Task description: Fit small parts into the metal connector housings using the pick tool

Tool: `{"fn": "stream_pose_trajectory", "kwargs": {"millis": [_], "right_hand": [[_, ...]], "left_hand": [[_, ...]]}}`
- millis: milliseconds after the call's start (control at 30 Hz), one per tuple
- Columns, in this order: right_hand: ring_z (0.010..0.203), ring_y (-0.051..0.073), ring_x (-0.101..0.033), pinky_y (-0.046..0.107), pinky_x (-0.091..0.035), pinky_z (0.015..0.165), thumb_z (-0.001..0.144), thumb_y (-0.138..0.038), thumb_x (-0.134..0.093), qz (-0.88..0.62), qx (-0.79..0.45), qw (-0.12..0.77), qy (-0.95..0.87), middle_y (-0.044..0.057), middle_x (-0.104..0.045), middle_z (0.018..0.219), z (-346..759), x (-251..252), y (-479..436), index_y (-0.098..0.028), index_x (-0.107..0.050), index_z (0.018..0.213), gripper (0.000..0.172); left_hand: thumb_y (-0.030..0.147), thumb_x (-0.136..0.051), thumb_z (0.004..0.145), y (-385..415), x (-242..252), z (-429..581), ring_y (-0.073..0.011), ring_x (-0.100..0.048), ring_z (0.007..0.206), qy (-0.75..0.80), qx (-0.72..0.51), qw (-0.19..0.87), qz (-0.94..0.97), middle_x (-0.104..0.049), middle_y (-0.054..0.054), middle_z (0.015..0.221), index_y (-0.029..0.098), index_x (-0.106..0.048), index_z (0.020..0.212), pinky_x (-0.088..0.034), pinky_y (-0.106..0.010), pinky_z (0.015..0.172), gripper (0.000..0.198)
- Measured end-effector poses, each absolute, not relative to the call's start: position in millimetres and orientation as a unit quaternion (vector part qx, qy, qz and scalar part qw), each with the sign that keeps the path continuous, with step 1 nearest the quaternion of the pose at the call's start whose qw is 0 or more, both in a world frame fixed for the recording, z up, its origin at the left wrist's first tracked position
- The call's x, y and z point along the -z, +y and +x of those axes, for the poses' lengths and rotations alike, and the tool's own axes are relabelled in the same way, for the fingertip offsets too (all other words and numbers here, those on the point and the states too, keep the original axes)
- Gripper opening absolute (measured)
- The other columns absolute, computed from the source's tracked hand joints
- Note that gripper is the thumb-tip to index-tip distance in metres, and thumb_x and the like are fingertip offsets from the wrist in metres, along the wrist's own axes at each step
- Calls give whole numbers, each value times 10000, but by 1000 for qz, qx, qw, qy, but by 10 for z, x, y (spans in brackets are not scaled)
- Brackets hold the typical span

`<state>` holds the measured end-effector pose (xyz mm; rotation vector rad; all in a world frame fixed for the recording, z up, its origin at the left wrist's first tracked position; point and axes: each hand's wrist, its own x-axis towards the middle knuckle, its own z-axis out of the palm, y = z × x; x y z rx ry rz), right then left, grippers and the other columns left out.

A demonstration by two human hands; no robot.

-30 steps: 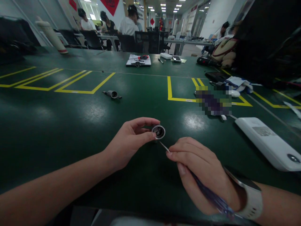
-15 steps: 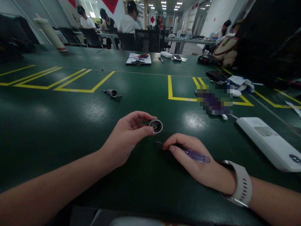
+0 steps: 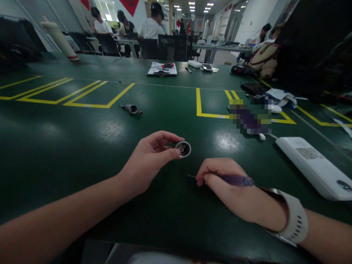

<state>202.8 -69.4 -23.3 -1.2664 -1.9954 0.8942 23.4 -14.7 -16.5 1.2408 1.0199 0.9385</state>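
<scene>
1. Change: within the last second I have turned the purple-handled screwdriver point(image 3: 236, 180) in my right hand point(image 3: 233, 198); its shaft, earlier aimed at the metal cup point(image 3: 183, 149), now points left, below and apart from it.
2. Meaning: I judge the tool is not acting on the cup at this instant.
3. Left grip: my left hand point(image 3: 148, 159) is closed to the cup's width, thumb on its rim, over the worktop point(image 3: 82, 157).
4. Right grip: closed around the screwdriver; whether the small round piece point(image 3: 188, 176) touches its tip, I cannot tell.

metal cup point(image 3: 183, 149): silver-grey, dark inside | tool handle point(image 3: 238, 180): purple, perhaps translucent | tabletop point(image 3: 68, 154): green | tape point(image 3: 90, 106): yellow
</scene>
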Motion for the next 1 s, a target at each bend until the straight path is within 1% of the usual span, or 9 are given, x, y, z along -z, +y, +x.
{"fn": "stream_pose_trajectory", "kwargs": {"millis": [100,167,433,500,600,700,767,867,1000], "right_hand": [[668,146,-556,299,-439,639,770,-69,-413,-401,-269,334,-810,41,-615,722,2020,344,-733,-134,-583,782,182],[701,164,-547,323,-438,652,770,-65,-424,-364,-236,339,-835,68,-614,766,2024,399,-749,-115,-573,845,174],[752,185,-559,353,-455,699,738,-12,-438,-319,-165,403,-841,113,-630,806,2042,385,-807,-69,-591,894,227],[737,181,-571,343,-462,687,745,-22,-436,-327,-186,411,-830,106,-634,790,2040,370,-805,-77,-596,878,215],[679,156,-582,302,-467,635,782,-68,-417,-386,-275,414,-777,61,-631,726,2042,344,-763,-120,-608,805,199],[656,133,-590,256,-464,600,809,-103,-411,-449,-382,387,-709,29,-643,702,2045,306,-700,-148,-621,757,221],[654,124,-591,240,-459,593,810,-111,-419,-461,-423,367,-688,25,-654,707,2041,283,-668,-150,-631,754,223],[643,118,-587,235,-452,589,804,-111,-426,-453,-430,350,-698,20,-654,705,2025,277,-652,-152,-639,759,222],[679,125,-605,250,-456,621,800,-108,-428,-434,-399,348,-729,31,-659,732,1994,295,-664,-142,-634,786,210]], "left_hand": [[144,-707,664,-152,176,232,-119,-642,777,438,-407,588,545,-713,-12,876,171,-670,833,-507,-203,691,175],[156,-703,672,-154,181,231,-119,-644,785,437,-410,585,547,-718,-9,866,182,-682,842,-506,-198,694,173],[193,-709,661,-158,178,225,-159,-661,814,444,-402,583,550,-729,-27,878,190,-705,855,-518,-246,737,194],[202,-712,657,-159,178,227,-173,-663,824,448,-400,580,551,-728,-35,891,188,-705,861,-524,-264,743,205],[212,-711,658,-157,173,228,-182,-661,837,453,-399,573,554,-726,-41,902,188,-705,859,-527,-275,750,202],[211,-710,663,-157,162,223,-178,-659,840,458,-395,571,556,-725,-40,899,188,-707,855,-524,-266,747,193],[211,-712,664,-165,155,218,-179,-660,833,463,-388,572,555,-726,-43,883,187,-708,863,-522,-264,736,200],[210,-718,662,-182,143,215,-177,-660,827,464,-376,582,552,-728,-45,863,195,-710,878,-517,-263,734,217],[208,-720,661,-197,132,224,-180,-660,834,458,-371,588,554,-729,-43,857,200,-711,871,-514,-279,764,210]]}}
